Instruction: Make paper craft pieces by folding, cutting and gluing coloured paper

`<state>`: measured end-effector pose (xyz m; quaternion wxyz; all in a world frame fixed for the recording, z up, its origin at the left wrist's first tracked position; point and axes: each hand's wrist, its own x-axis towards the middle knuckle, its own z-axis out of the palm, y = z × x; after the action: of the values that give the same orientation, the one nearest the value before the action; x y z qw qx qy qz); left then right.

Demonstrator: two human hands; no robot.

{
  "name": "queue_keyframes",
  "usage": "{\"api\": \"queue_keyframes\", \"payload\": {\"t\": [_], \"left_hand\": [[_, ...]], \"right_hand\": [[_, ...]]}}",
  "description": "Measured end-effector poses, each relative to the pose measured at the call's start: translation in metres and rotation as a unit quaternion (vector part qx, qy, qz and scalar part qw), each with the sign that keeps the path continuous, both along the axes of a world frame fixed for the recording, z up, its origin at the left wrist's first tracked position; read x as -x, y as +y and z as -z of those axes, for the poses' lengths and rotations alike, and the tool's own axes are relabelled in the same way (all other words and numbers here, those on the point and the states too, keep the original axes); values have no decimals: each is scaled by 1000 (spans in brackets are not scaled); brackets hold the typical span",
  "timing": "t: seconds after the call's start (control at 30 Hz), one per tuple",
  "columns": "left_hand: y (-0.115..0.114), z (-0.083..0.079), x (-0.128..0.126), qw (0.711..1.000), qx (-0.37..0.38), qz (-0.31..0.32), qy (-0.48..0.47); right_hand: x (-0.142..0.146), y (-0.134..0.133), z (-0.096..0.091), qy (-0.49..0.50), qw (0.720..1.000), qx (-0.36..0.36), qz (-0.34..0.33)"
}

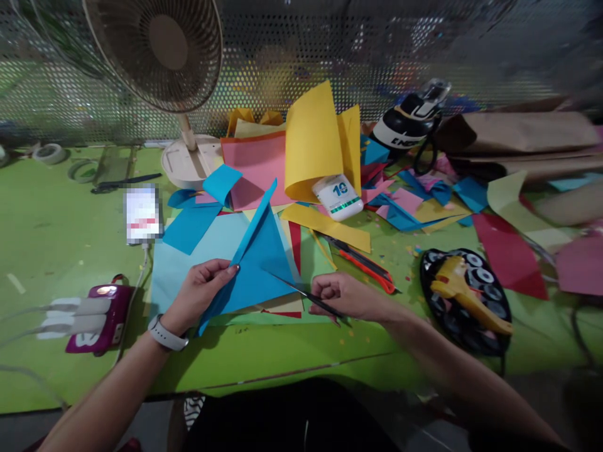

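My left hand (203,292) pinches the left edge of a folded blue paper triangle (257,263) that stands tilted on a stack of coloured sheets. A white watch sits on that wrist. My right hand (342,296) is closed round the handles of dark scissors (301,292). Their blades point left and up and touch the right edge of the blue triangle. A light blue sheet (188,263) lies flat under the triangle.
A fan (162,47) stands at the back left on the green table (56,232). Yellow curled paper (313,141), a glue bottle (338,196), an orange cutter (365,265), a round black tray with a yellow glue gun (466,295), a power bank (101,314) and a phone (142,213) lie around.
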<state>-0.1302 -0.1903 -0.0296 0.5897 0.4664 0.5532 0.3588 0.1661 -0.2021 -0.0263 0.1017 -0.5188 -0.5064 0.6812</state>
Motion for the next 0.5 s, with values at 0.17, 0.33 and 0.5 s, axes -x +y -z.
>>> {"api": "queue_keyframes", "payload": {"t": [0.17,0.33,0.5], "left_hand": [[0,1,0,1000,-11,-2,1],[-1,1,-1,1000,1,-3,-15],[-3,3,-4,1000,6,30,-9]], "right_hand": [[-1,-1,2,-3,1000,0,-2],[1,-2,4,-7,1000,8,-15],[6,-2,1,-5,1000,10,-8]]}}
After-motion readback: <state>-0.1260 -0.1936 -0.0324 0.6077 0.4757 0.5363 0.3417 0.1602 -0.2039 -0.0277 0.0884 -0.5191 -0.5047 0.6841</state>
